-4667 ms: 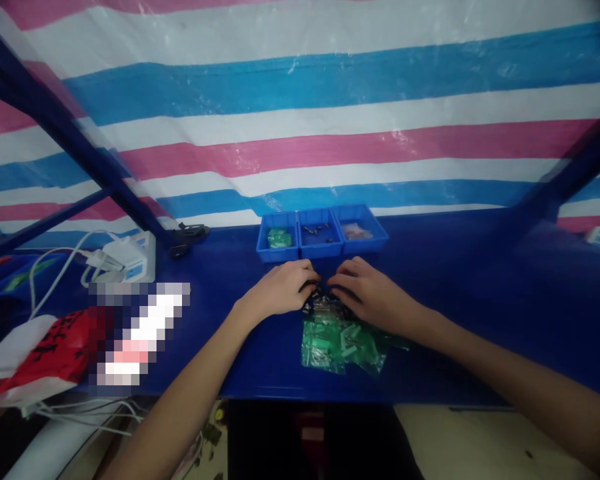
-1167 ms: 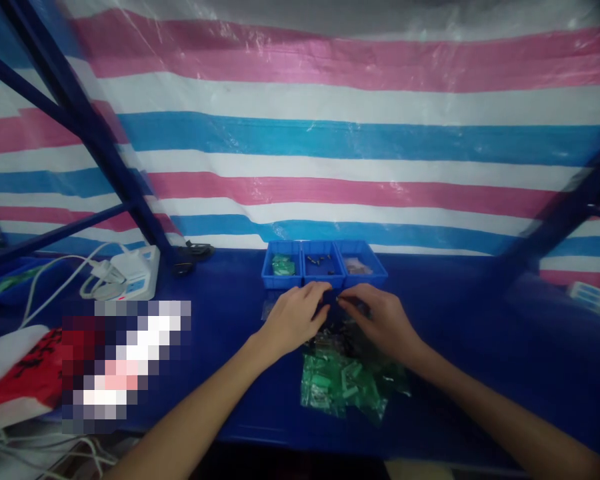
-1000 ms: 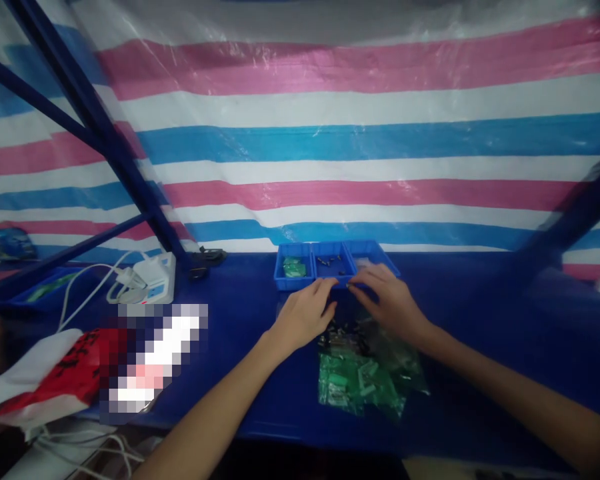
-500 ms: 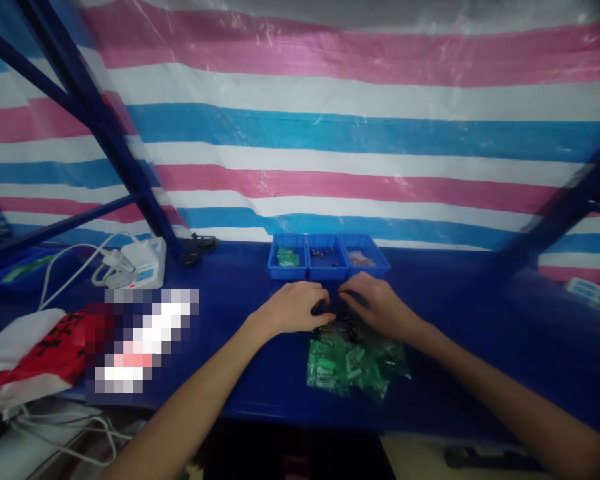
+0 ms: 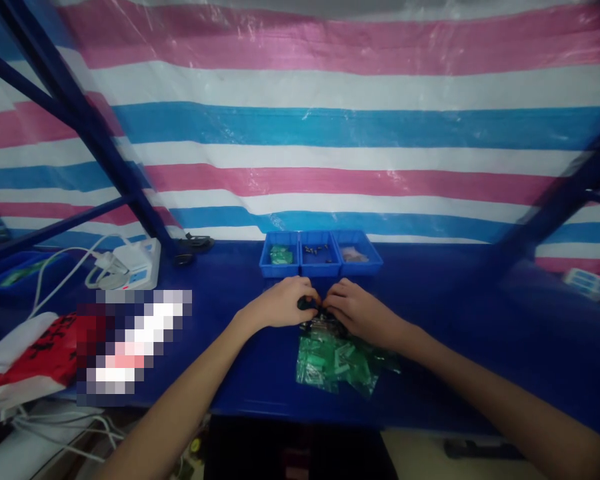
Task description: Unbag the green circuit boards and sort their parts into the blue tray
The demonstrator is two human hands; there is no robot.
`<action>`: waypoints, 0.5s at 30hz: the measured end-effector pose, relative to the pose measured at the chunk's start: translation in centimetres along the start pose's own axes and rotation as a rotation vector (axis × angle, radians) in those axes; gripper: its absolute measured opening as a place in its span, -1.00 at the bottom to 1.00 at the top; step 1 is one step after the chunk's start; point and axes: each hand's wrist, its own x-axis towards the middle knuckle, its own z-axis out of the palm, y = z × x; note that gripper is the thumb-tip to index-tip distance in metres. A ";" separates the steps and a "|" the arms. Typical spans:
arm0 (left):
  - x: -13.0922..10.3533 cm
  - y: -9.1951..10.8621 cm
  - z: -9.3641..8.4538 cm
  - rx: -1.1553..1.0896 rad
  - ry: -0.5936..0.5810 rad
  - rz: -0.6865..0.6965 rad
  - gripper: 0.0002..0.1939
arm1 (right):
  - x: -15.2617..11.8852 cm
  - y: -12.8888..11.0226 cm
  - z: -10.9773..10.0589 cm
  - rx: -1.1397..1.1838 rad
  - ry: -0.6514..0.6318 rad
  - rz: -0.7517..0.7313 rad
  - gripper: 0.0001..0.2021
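parts [image 5: 325,325], small and dark, lie in a loose heap near the middle of the blue table [image 5: 460,307], right by the fingertips of both hands. left hand [image 5: 285,303] comes in with its fingers bent and its thumb below them; right hand [image 5: 355,308] faces it with fingers curled down, the two sets of tips close together. whether either one pinches a part i cannot tell, as the fingers hide the spot. green bags [image 5: 315,365], see-through, lie on the near side of the heap, just beside it. beyond the hands stand three blue trays in a row: left tray [image 5: 279,272] with green packets [image 5: 281,255], middle tray [image 5: 320,271] with a few small metal pieces [image 5: 316,249], right tray [image 5: 363,269] with pale packets [image 5: 354,255]. well to the left are a white power strip [image 5: 151,267] and a red and white bag [image 5: 57,347]. a striped sheet [image 5: 330,127] hangs behind the table.
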 end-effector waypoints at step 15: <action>0.2 0.0 0.4 -0.087 0.014 -0.042 -0.88 | -0.1 0.2 0.7 -0.026 0.016 0.007 -0.79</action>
